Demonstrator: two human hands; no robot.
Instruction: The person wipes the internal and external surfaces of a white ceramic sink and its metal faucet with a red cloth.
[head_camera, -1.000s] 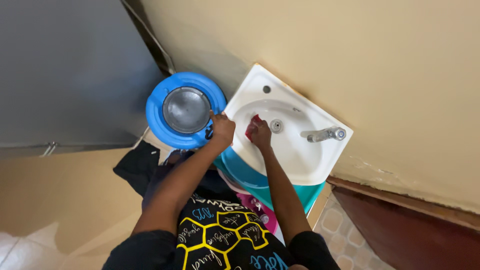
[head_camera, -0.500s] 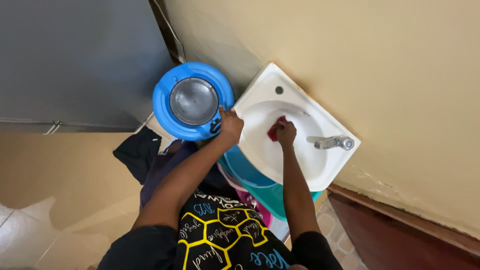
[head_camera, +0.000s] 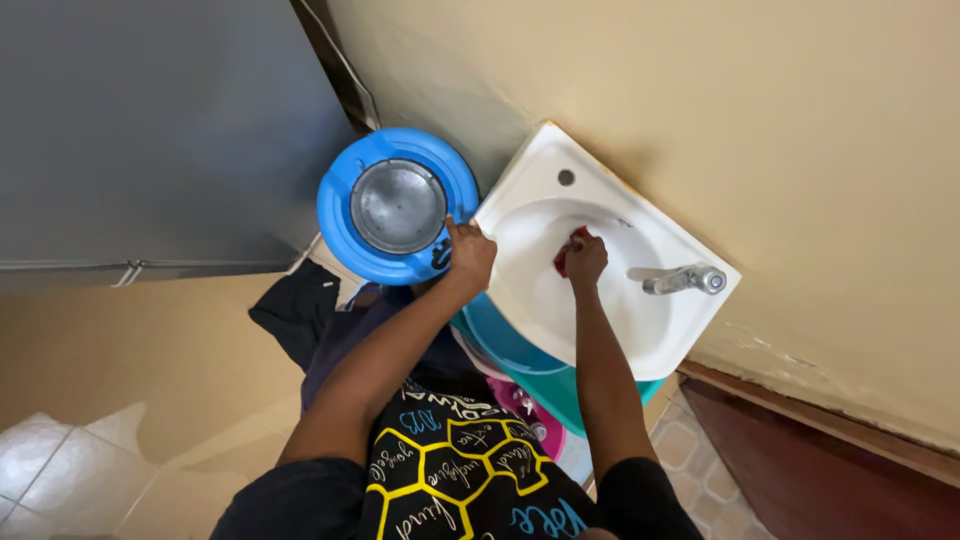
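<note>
red cloth is pinched under the right hand inside the white sink, at nine o'clock of the tap. the left hand grips the rim, fingers curled. the basin looks clean where it shows, so the wiping is judged well along.

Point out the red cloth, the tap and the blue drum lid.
red cloth (head_camera: 569, 253), head view, on the edge showing beside the right hand
tap (head_camera: 686, 279), head view, middle of the metal spout
blue drum lid (head_camera: 340, 220), head view, left part of the blue rim
</note>
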